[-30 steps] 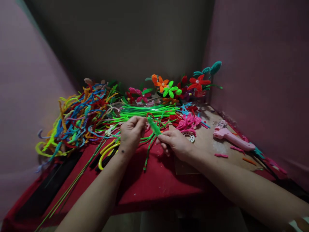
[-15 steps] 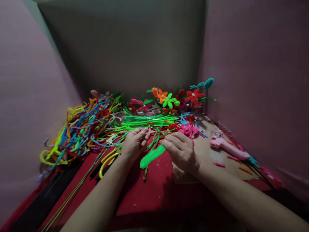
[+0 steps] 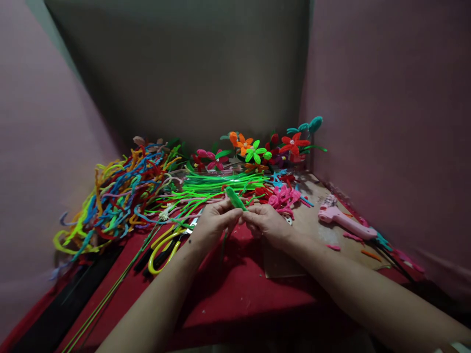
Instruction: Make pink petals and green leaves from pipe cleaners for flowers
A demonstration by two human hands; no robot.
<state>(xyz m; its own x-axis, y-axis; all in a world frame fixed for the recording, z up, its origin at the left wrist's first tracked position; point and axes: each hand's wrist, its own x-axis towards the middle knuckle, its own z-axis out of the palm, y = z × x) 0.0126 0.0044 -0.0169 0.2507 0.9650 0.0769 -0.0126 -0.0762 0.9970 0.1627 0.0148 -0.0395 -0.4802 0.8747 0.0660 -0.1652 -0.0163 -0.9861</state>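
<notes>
A flat green pipe-cleaner leaf (image 3: 235,198) points up and away from me between my two hands. My left hand (image 3: 213,223) is closed, its thumb and fingers pinching near the leaf's lower end. Close against it, my right hand (image 3: 267,223) pinches the same end, and the fingertips of both nearly meet. The exact grip point is hidden by the fingers. Beside my left wrist lie yellow-handled pliers or cutters (image 3: 165,250), partly covered by the arm. Beyond the hands spreads a bundle of bright green pipe cleaners (image 3: 224,182).
A tangled heap of coloured pipe cleaners (image 3: 125,191) fills the left. Finished pipe-cleaner flowers (image 3: 253,152) stand at the back. Pink pieces (image 3: 285,198) and a pink glue gun (image 3: 344,220) lie on a brown board (image 3: 309,233) at right. Red cloth (image 3: 235,294) covers the table.
The hands have come together. The leaf, earlier slanting down to the left from my right hand, now points up and away, with my left hand holding it too.
</notes>
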